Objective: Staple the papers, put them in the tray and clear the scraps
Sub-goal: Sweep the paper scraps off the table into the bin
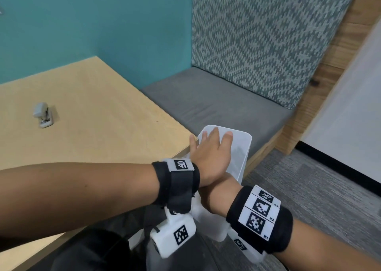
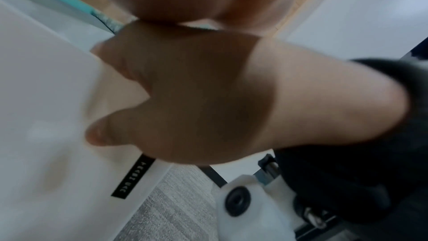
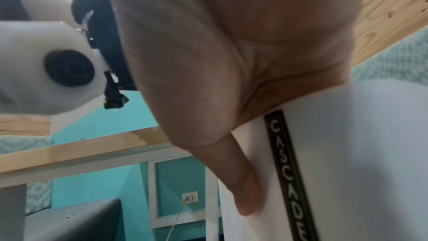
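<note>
I have the white plastic bin (image 1: pixel 241 147) off the table (image 1: pixel 92 116), held in the air against the table's near corner, above the carpet. My left hand (image 1: pixel 208 157) lies flat on its upper face, fingers straight and spread. That grip is released and only presses. My right hand (image 2: pixel 197 98) sits lower, under the left wrist, and is the one grasping the bin. The right wrist view shows its thumb (image 3: pixel 243 190) laid down the wall beside a black "CASCADE" label (image 3: pixel 287 171). The other fingers are out of sight behind the wall.

I judge the bin light and thin-walled. The plastic looks smooth and faintly translucent, so it should flex if squeezed mid-wall and slide under a dry palm. The firmer places to hold are the rim and the rounded corners, with the flat hand only steadying. One hand could probably carry it, but a second stops it swinging.

The stapler (image 1: pixel 43 116) stands alone far across the table, well apart from both hands. I can see no papers, paper tray or scraps in any view, and I cannot tell what the bin holds. The grey bench cushion (image 1: pixel 206 97) sits just beyond the bin.
</note>
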`<act>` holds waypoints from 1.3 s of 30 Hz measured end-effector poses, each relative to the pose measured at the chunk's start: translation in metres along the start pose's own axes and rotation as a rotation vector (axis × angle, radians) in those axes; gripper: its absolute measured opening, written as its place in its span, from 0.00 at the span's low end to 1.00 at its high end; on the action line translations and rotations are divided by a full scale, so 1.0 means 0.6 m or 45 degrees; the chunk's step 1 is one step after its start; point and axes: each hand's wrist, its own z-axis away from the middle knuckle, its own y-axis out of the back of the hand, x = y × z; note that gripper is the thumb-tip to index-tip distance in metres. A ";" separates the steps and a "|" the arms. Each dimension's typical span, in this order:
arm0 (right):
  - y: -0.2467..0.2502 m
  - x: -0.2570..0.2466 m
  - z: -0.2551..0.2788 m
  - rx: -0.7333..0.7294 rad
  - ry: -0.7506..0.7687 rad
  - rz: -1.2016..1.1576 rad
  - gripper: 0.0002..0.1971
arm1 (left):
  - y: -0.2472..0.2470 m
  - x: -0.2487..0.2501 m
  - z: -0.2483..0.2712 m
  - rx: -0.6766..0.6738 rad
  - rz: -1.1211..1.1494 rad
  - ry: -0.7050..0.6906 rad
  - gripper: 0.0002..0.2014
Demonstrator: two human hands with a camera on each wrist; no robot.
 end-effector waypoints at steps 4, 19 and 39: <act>-0.013 0.003 -0.002 -0.089 -0.051 0.325 0.27 | 0.006 -0.008 0.021 -0.154 0.354 -0.048 0.33; 0.011 0.004 0.002 0.154 -0.039 -0.154 0.09 | 0.140 -0.128 -0.080 0.123 -0.520 0.436 0.40; 0.001 0.014 0.006 0.169 -0.086 -0.136 0.15 | 0.099 -0.074 -0.012 -0.100 -0.594 0.032 0.38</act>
